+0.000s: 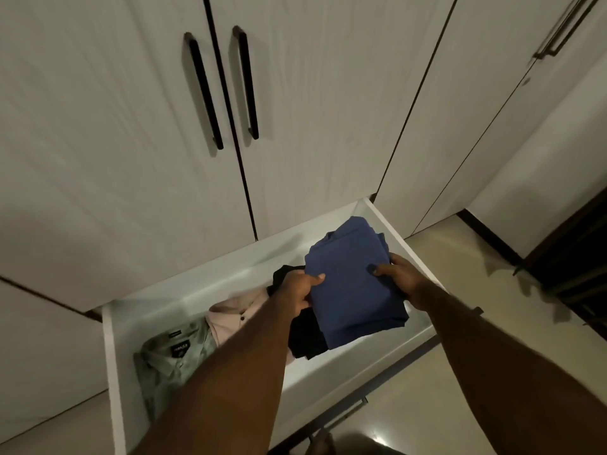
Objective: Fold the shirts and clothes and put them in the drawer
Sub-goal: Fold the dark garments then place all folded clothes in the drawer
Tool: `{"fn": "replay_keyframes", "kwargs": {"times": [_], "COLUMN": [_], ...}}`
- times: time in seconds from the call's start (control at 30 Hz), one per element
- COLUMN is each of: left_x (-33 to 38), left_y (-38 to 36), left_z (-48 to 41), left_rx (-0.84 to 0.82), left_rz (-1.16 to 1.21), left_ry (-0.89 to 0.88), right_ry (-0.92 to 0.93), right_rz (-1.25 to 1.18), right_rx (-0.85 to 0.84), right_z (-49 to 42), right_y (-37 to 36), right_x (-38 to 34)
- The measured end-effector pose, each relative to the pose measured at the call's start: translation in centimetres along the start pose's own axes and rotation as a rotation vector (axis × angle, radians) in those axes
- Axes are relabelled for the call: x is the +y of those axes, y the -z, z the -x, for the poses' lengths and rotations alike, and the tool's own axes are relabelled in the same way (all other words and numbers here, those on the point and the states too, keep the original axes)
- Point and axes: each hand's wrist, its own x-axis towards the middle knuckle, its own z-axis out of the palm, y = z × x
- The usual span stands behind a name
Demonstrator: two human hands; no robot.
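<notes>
A folded blue shirt (351,284) hangs over the right end of the open white drawer (111,356). My left hand (300,290) pinches its left edge, thumb on top. Gripping the shirt's right edge is my right hand (400,277), also thumb on top. Under and left of the blue shirt lies a folded black garment (305,336). A folded pale pink shirt (236,316) sits in the middle of the drawer, and a folded light green shirt (167,359) with a dark label lies at the left end.
White wardrobe doors with black bar handles (203,90) rise behind the drawer. The drawer front (361,402) juts out over a glossy beige floor (460,372). A dark piece of furniture (578,264) stands at the right edge.
</notes>
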Motion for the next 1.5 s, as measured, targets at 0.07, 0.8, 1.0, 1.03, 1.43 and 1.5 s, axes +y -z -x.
{"fn": "replay_keyframes", "kwargs": {"times": [0.07, 0.8, 1.0, 1.03, 1.43, 1.5], "left_x": [0.1, -6.6, -9.7, -10.3, -12.0, -11.5], "left_y": [0.0, -7.7, -8.6, -8.6, -8.2, -8.6], "left_z": [-1.0, -19.5, -24.6, -25.1, -27.4, -26.5], "left_rx": [0.040, 0.292, 0.403, 0.402, 0.644, 0.648], "left_rz": [-0.053, -0.061, -0.139, -0.111, -0.677, -0.820], "left_ry": [0.005, -0.047, -0.029, -0.011, 0.046, 0.063], "right_ry": [-0.018, 0.105, 0.106, 0.102, -0.028, -0.040], "right_rz": [0.026, 0.333, 0.291, 0.301, 0.406, 0.504], "right_rx": [0.020, -0.244, -0.291, -0.287, -0.246, -0.202], "right_z": [-0.8, -22.7, -28.8, -29.1, -32.1, -31.9], "right_y": [0.0, 8.0, 8.2, 7.9, 5.9, 5.6], "right_x": [0.1, 6.2, 11.6, 12.0, 18.0, 17.8]}}
